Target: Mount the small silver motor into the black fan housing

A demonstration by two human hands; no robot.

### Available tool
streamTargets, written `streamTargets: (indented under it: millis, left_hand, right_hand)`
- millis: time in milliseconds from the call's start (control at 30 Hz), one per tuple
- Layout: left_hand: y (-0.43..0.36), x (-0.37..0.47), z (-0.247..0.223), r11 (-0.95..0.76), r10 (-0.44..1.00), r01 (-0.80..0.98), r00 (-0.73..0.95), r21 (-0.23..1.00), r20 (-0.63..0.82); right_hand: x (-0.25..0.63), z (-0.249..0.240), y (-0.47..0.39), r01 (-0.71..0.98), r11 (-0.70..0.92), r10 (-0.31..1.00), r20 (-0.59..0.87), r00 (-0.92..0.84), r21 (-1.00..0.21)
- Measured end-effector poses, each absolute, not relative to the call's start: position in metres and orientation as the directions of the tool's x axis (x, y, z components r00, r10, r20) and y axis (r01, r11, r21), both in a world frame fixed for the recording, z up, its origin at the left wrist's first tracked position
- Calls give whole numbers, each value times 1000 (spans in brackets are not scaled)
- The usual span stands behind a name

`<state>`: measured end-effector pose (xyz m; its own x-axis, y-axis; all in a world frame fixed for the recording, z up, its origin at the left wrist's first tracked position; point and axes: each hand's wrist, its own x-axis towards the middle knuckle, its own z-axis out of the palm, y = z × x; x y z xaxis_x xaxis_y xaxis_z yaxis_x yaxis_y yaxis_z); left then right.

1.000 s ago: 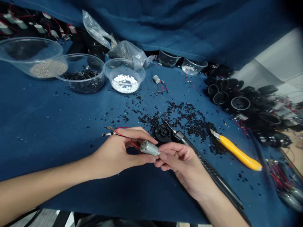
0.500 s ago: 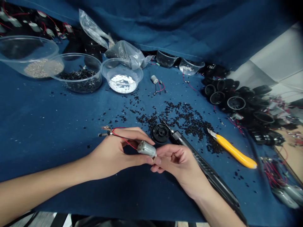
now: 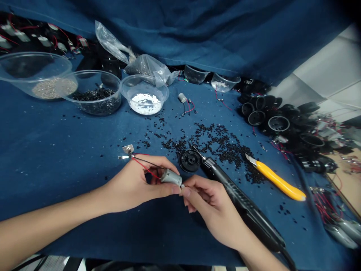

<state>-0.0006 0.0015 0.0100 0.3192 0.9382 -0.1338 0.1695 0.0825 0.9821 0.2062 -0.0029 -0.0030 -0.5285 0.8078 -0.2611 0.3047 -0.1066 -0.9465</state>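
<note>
Between your two hands, low over the blue counter (image 3: 56, 150), sits a small silver motor (image 3: 170, 177). Your left hand (image 3: 135, 186) pinches its body tight, and red and black wires (image 3: 141, 162) run out past your fingers. Your right hand (image 3: 210, 205) pinches the motor's tip. Just behind lie a black round part (image 3: 190, 160), a black electric screwdriver (image 3: 239, 199) and a yellow knife (image 3: 278, 182). Bowls (image 3: 144, 94) stand far back.

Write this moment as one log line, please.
left hand: grips small motor | right hand: pinches at motor shaft end | nearby: black disc, electric screwdriver, yellow utility knife
</note>
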Motion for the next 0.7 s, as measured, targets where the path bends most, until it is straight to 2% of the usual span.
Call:
streamTargets:
  millis: [133, 300, 567, 700]
  left_hand:
    - [0, 0, 10, 100, 932, 218, 321, 971, -168]
    - [0, -1, 8, 41, 927, 298, 346, 954, -148]
    - [1, -2, 2, -53, 916, 427, 381, 903, -127]
    - [2, -2, 4, -32, 904, 442, 395, 896, -162]
  right_hand:
    - [206, -2, -4, 431, 181, 847, -83, -526, -884]
    - [206, -5, -3, 453, 345, 820, 30, -571, -822]
    - [209, -14, -1, 452, 433, 767, 55, -640, -780]
    - [209, -15, 0, 451, 425, 762, 42, -646, -785]
